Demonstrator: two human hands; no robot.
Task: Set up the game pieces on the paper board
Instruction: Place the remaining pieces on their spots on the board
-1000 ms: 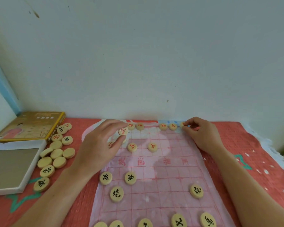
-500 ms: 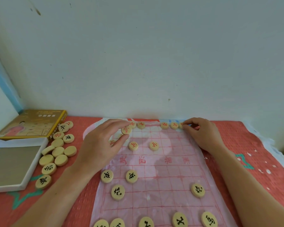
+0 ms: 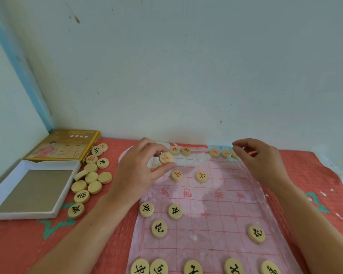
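Set round wooden red-lettered piece (image 3: 165, 157), fingertip-pinched in left hand (image 3: 135, 175), flat on far-row crossing of pink paper board (image 3: 216, 214).

Red quilt (image 3: 315, 175), maybe bedding: board (image 3: 206, 230), box (image 3: 63, 145), pieces (image 3: 91, 177)

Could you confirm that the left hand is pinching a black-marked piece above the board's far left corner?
No: the head view shows the piece pinched by the left hand bears a red character, not black. It is over the far left corner of the paper board.
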